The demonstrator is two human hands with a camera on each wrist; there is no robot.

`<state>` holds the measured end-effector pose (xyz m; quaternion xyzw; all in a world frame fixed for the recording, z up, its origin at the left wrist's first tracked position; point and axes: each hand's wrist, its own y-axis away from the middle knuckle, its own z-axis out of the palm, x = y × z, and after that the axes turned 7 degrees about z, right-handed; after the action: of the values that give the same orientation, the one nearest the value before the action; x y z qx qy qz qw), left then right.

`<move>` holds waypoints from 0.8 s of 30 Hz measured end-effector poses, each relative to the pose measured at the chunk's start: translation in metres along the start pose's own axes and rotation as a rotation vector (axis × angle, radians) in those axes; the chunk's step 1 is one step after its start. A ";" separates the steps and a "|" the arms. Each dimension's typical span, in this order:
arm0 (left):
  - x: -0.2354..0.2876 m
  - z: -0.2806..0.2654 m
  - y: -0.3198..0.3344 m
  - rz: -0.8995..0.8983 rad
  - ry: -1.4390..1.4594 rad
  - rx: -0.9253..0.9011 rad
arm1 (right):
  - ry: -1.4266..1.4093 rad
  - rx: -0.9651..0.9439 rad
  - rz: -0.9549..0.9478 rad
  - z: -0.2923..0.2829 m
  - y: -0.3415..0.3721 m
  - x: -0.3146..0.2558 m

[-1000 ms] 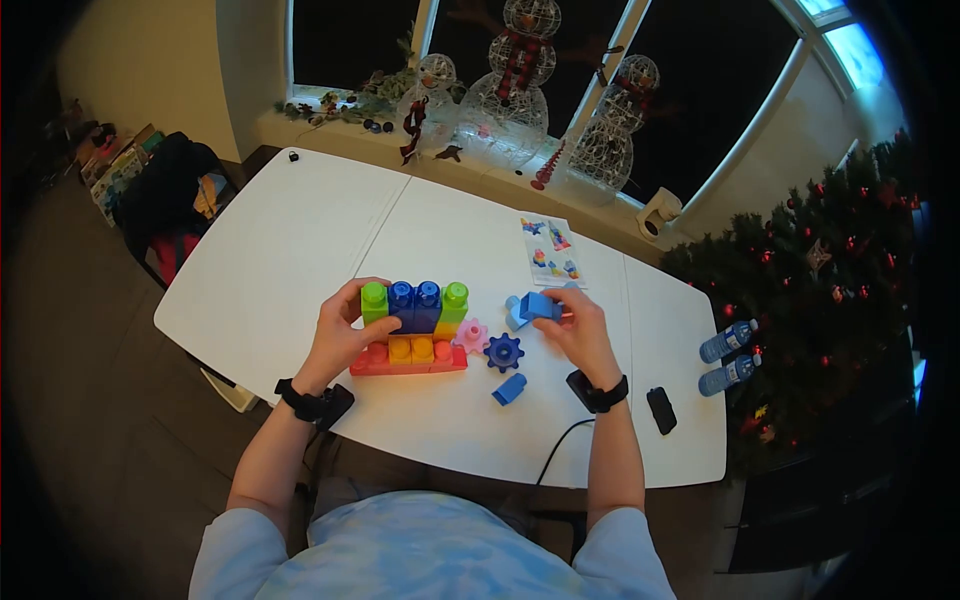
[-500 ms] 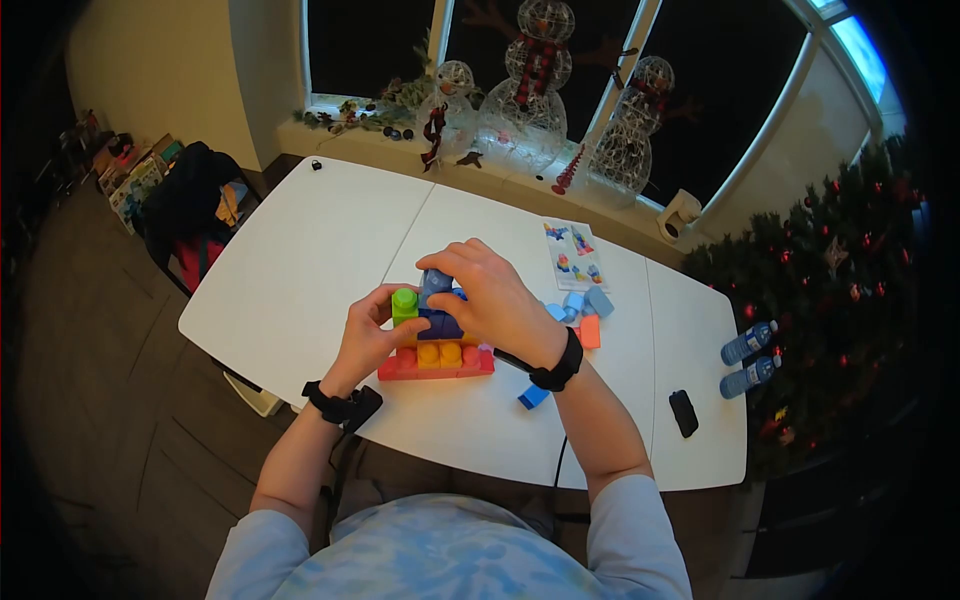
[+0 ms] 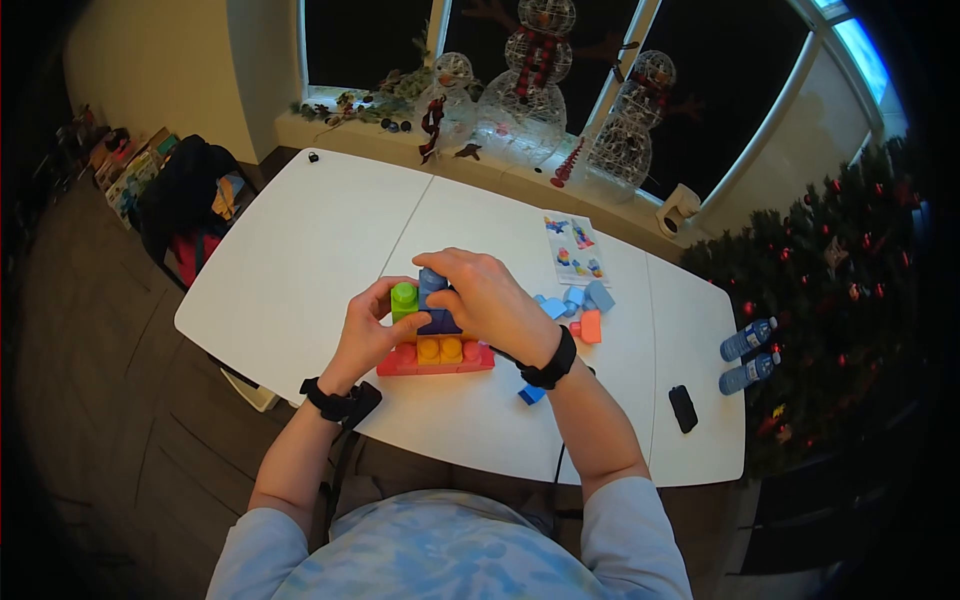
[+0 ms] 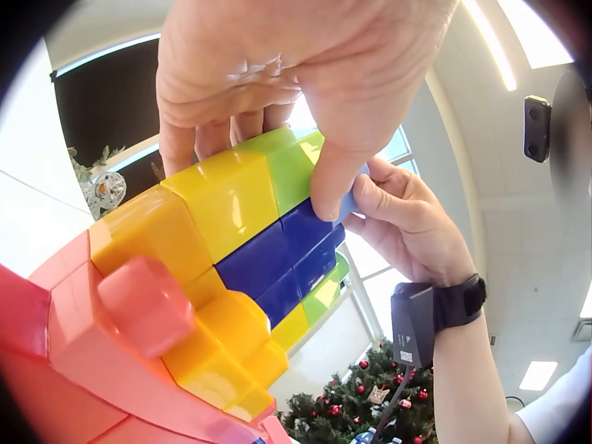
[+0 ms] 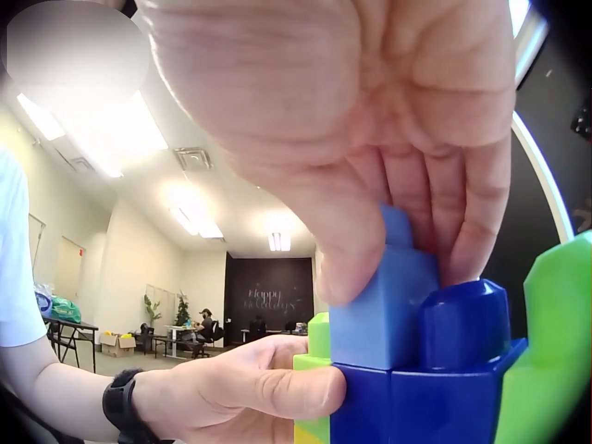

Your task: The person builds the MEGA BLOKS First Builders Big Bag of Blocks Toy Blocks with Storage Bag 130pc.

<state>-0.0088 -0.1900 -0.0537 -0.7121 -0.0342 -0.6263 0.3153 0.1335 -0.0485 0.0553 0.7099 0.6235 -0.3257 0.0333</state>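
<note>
A stack of toy building blocks stands on the table, with a red base (image 3: pixel 430 368), yellow blocks (image 4: pixel 222 203) above it, then lime green blocks (image 3: pixel 404 312) either side of dark blue ones (image 5: pixel 444 407). My left hand (image 3: pixel 368 335) grips the stack's upper left, thumb across the near face and fingers behind. Between thumb and fingers, my right hand (image 3: pixel 495 305) pinches a lighter blue block (image 5: pixel 370 319). This block sits upright over the left dark blue block, beside a bare dark blue stud (image 5: pixel 462 324). The right hand covers the stack's upper right in the head view.
Loose blue blocks (image 3: pixel 598 295) and a coral block (image 3: pixel 591 327) lie right of the stack. Another blue block (image 3: pixel 531 394) is partly under the right wrist. A picture sheet (image 3: pixel 573 250), a phone (image 3: pixel 683 409) and two water bottles (image 3: pixel 748 342) are farther off.
My right hand has carried the light blue block leftward from the loose pieces onto the stack, then moved down slightly. The left hand keeps its grip. The gears are now hidden behind the right hand.
</note>
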 end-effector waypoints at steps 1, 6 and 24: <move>0.002 0.001 0.000 0.006 -0.001 0.004 | -0.005 -0.034 0.040 -0.002 0.001 -0.003; 0.007 0.006 0.000 0.030 0.024 0.028 | -0.063 0.157 -0.002 -0.024 0.027 0.011; 0.000 0.006 -0.005 0.023 -0.064 0.019 | 0.116 -0.237 0.392 0.004 0.184 0.083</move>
<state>-0.0056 -0.1824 -0.0518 -0.7291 -0.0419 -0.5991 0.3281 0.2995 -0.0193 -0.0562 0.8260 0.5086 -0.1962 0.1432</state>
